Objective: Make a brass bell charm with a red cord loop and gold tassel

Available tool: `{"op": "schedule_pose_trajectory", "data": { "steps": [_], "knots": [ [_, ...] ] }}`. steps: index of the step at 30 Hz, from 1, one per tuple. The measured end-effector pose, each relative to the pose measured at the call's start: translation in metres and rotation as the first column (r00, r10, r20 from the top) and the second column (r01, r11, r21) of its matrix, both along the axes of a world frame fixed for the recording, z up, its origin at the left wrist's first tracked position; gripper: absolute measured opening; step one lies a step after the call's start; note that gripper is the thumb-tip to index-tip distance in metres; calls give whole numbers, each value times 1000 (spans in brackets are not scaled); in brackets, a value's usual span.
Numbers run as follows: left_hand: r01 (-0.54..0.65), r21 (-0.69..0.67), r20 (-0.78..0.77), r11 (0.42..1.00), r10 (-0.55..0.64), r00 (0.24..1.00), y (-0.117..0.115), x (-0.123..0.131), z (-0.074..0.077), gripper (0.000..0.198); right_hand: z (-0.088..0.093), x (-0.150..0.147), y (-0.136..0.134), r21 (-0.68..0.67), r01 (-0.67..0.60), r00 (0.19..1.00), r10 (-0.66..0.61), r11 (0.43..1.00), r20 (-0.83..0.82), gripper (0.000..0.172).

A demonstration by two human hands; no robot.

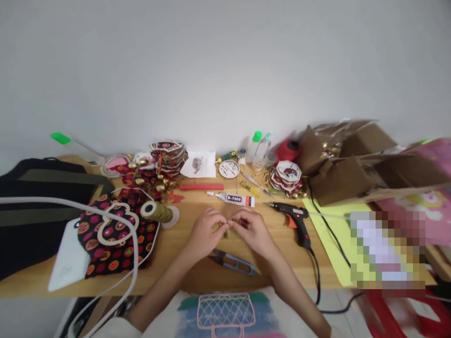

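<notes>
1. Thread-like piece [226, 232], small and dark, sits right between the two hands, at their meeting fingertips, with a short end seeming to hang below; it is too small and blurred for me to name more surely.
2. The left hand [208, 230] pinches it between thumb and forefinger, the other fingers curled.
3. The right hand [252, 230] meets it from the other side in a similar pinch, its fingertips touching or nearly touching the left's.
4. Just below the hands, on the wooden table [192, 206], lie blue-handled snips [225, 259].
5. Just beyond the hands lies a B-7000 tube [230, 199], with a red stick [201, 187] farther back.
6. A glue gun [299, 219] lies to the right; an olive spool [158, 212] is tipped over to the left.
</notes>
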State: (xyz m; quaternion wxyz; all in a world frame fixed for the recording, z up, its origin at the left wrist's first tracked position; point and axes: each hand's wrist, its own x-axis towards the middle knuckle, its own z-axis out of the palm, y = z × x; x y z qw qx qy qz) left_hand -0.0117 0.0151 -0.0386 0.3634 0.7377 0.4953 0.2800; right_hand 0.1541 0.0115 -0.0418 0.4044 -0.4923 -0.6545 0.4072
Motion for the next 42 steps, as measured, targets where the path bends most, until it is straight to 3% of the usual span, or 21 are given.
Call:
{"op": "schedule_pose_trajectory", "data": {
  "steps": [6,13,17,29,35,42],
  "knots": [
    [-49,81,18,995,48,999,2,-1,-2,10,3,-1,6,76,31,999,-30,997,-12,27],
    [-52,151,-24,987,56,998,-7,-2,-2,10,7,-1,-1,59,14,1000,-14,998,2,18],
    [-40,188,-58,981,52,997,-8,-3,-3,9,6,-3,-3,60,32,999,-33,998,10,22],
    [-67,103,-104,992,78,992,-8,-3,-5,9,-4,-5,-1,60,37,997,-40,998,59,24],
    [-98,50,-87,994,102,991,-4,1,-2,11,-1,-5,1,105,30,995,-40,994,94,20],
    [-111,100,-68,989,119,991,1,2,-6,10,1,-1,5,122,7,996,-18,992,88,17]
  ]
}}
